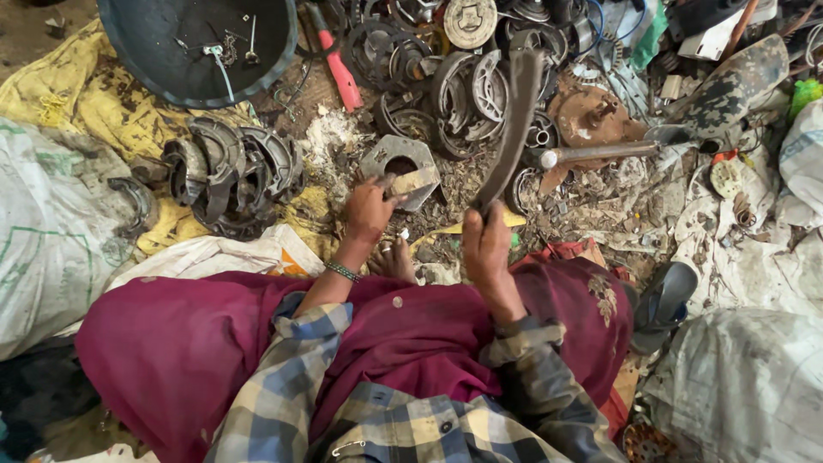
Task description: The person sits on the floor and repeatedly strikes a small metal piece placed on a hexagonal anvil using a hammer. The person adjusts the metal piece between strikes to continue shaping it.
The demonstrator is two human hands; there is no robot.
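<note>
The person sits on the ground amid scrap, their right hand (486, 249) closed around the lower end of a long curved metal piece (513, 129) raised upright. Their left hand (369, 210) grips a small pale lump (410, 183) resting against a grey angular metal housing (401, 168) on the littered floor just ahead.

One head-worn camera looks steeply down from close above the lap, facing the scrap pile (480, 94) at the far side; no second view shares it
</note>
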